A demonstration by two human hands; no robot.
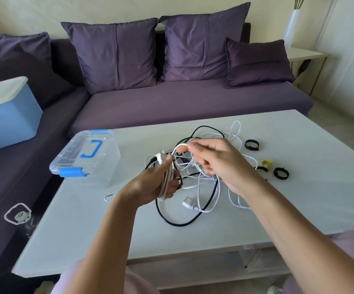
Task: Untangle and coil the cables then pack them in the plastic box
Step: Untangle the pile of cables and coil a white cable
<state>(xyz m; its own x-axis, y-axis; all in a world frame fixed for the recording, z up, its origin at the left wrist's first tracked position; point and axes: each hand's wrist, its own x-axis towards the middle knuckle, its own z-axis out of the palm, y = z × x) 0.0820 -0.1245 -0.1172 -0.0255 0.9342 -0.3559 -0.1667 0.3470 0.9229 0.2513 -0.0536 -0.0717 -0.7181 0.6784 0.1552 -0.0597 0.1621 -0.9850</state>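
White cable sat part-coiled in our closed left grip; our right grip pinched its next loop above the tangle on the bench. Pulling hard might cinch it where it seemingly crossed the black cable.

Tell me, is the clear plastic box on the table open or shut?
Shut. The plastic box has its lid with the blue handle seated on top, and the near blue latch is folded down.

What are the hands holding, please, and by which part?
The left hand grips the coiled loops of the white cable; the right hand pinches its strand at a bend.
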